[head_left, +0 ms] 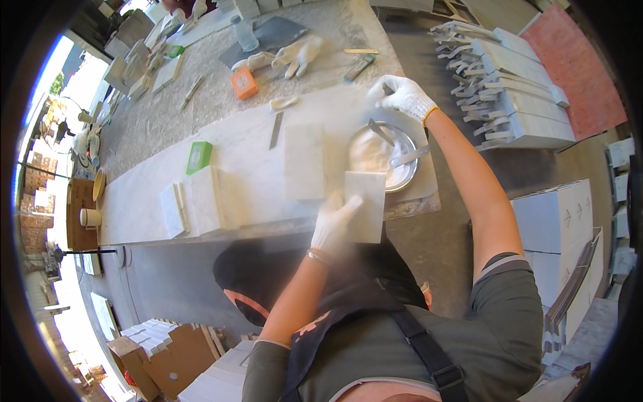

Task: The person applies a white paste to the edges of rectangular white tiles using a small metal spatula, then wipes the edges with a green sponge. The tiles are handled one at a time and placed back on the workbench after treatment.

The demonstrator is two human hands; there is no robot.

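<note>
Near the front edge of the long table (pixel 137 208), the person's left hand (pixel 337 217), in a white glove, is closed on a white tile (pixel 368 211). That tile is just on the near side of a round metal bowl (pixel 410 177). The right hand (pixel 396 95), in a white glove too, is well apart from the left, beyond the bowl. Its fingers are bent, but I can't tell if they pinch anything. White stuff (pixel 370 153) sits in the bowl, with two flat tools (pixel 410 157) leaning in it. To the left are a thick white block (pixel 303 161), a thin dark strip (pixel 276 130) and a green box (pixel 199 157). Farther back I see an orange box (pixel 244 83), loose gloves (pixel 299 56) and a clear bottle (pixel 245 34).
</note>
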